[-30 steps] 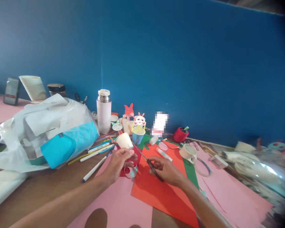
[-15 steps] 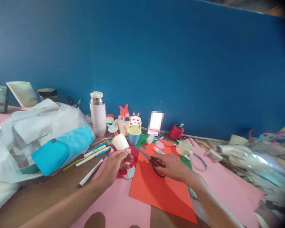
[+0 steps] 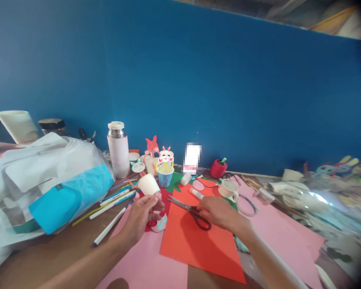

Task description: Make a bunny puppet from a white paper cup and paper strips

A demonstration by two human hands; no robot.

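My left hand (image 3: 142, 212) is closed in a pinch, with a small pink piece (image 3: 159, 195) at its fingertips. Just behind those fingers a white paper cup (image 3: 148, 184) lies tilted; whether they touch it I cannot tell. My right hand (image 3: 218, 212) has its fingers curled over one handle of black-handled scissors (image 3: 194, 210). The blades are slightly apart above the red-orange paper (image 3: 195, 245), pointing left. Below the left fingers is a pink-and-white decorated paper piece (image 3: 159, 223) on dark red paper. A blue cup (image 3: 165, 176) with a rabbit face stands behind.
A plastic bag (image 3: 78, 176) of paper and several markers (image 3: 108, 226) lie at the left, near a white thermos (image 3: 118, 150). Toward the right are a roll of tape (image 3: 228, 188), a red apple-shaped object (image 3: 218, 168) and pink paper (image 3: 282, 224). A blue wall stands behind.
The scissors have come down toward the red-orange paper and their blades have parted a little. The right hand shows less wrapped around the handles. The view has shifted slightly; the left hand keeps its pinch.
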